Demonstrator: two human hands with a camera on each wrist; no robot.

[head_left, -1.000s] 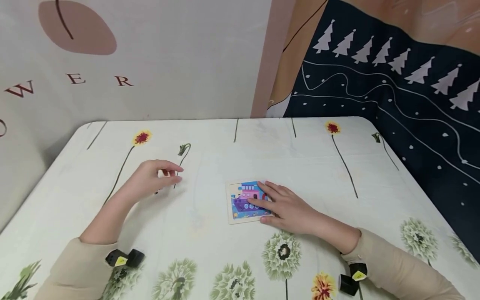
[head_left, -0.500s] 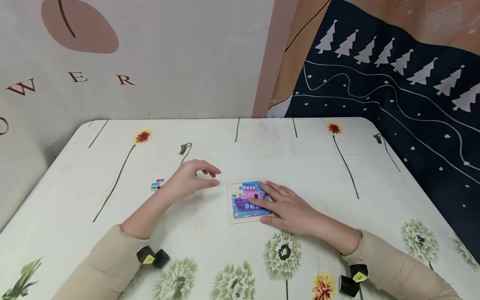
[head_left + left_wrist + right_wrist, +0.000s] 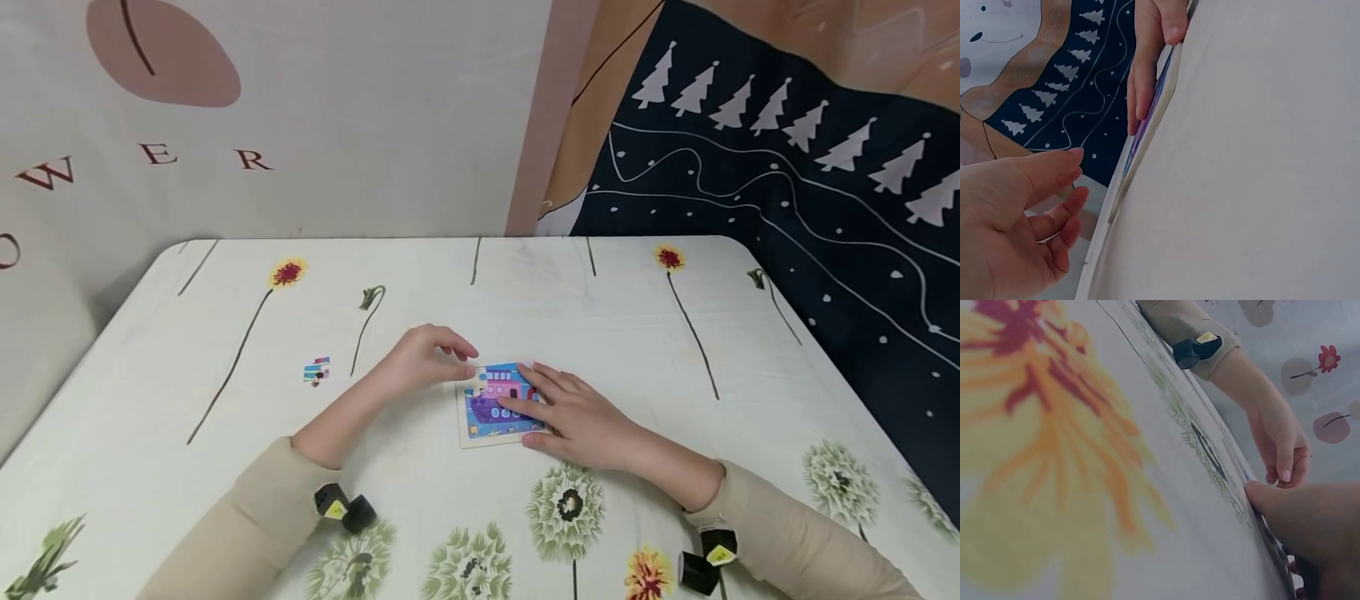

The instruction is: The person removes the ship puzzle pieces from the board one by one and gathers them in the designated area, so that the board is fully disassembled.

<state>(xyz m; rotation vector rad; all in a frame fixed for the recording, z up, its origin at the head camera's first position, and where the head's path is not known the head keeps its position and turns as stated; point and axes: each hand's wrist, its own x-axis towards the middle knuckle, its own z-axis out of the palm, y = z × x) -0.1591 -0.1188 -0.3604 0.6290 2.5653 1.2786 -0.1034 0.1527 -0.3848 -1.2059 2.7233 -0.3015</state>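
A small jigsaw puzzle point(image 3: 504, 429) with a purple and pink ship picture lies in a pale frame on the table. My right hand point(image 3: 573, 417) rests on its right side with fingers spread, covering part of the picture. At the puzzle's upper left corner hovers my left hand point(image 3: 431, 360), fingers loosely bent. In the left wrist view a gap shows between that hand's thumb and fingers point(image 3: 1060, 212), and I see nothing held there. A few colourful loose puzzle pieces point(image 3: 317, 371) lie further left, close together.
A white cloth with printed flowers covers the table point(image 3: 405, 500). Behind it hangs a pale curtain point(image 3: 375, 125), and a dark cloth with white trees point(image 3: 697, 175) hangs at the right. Each sleeve carries a small black camera point(image 3: 345, 508).
My left hand has moved right, from over the loose pieces to the puzzle's upper left corner, leaving those pieces uncovered. The right hand has stayed on the puzzle.
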